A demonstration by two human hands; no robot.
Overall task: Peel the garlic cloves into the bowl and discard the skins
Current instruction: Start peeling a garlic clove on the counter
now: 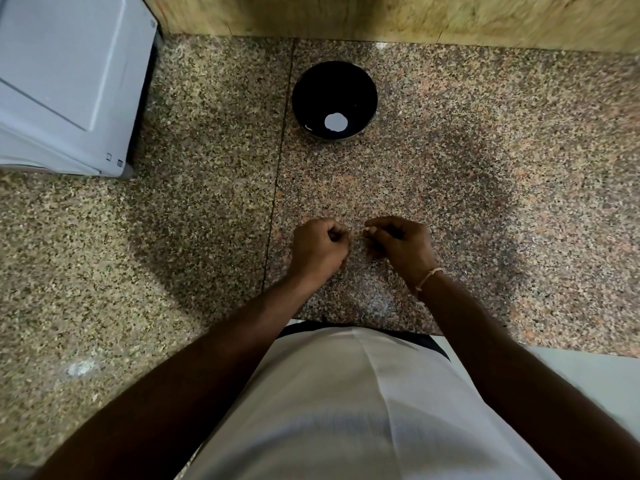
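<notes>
the left hand (pixel 320 245) and the right hand (pixel 401 242) sit close together just above the counter, fingers curled in, fingertips facing each other across a narrow gap. something small and pale, probably a garlic clove (pixel 360 233), shows between the fingertips; the right hand's thumb and forefinger seem to pinch it, but it is too small and blurred to say which hand really has it, and whether the left hand holds anything cannot be told. a thin thread bracelet (pixel 427 278) circles the right wrist.

straight ahead of the hands, well apart from them, stands a dark bowl (pixel 304 84) with a bright white reflection low inside it; nothing else can be made out in it.

under the hands lies a speckled granite countertop (pixel 485 161), brown, pink and black, with a seam (pixel 277 174) running away from the left hand. a tan stone backsplash (pixel 346 15) rises beyond the bowl. far off to the left of the left hand sits a pale grey appliance (pixel 65 81). below the forearms a white shirt (pixel 346 410) fills the view.
</notes>
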